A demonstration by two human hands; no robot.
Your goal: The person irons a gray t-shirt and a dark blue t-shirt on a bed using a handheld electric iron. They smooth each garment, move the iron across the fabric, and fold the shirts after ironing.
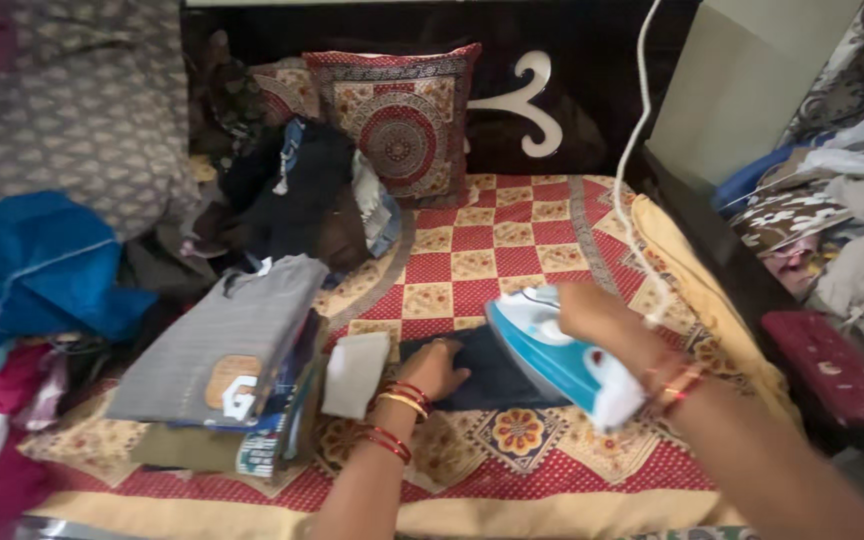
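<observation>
My right hand point(597, 318) grips a blue and white electric iron point(556, 352), tilted over a small dark folded cloth point(487, 380) on the patterned bedsheet point(512, 250). The iron's white cord point(634, 140) runs up past the headboard. My left hand point(434, 368) lies flat on the left end of the dark cloth, fingers spread, bangles at the wrist. A white folded piece point(355, 373) sits just left of that hand.
A stack of folded clothes point(227, 370) with a grey shirt on top stands at the left. Unfolded dark clothes point(297, 195) and a patterned cushion point(402, 120) lie by the black headboard. More clothes pile at the far left and right; a maroon box point(832, 370) sits right.
</observation>
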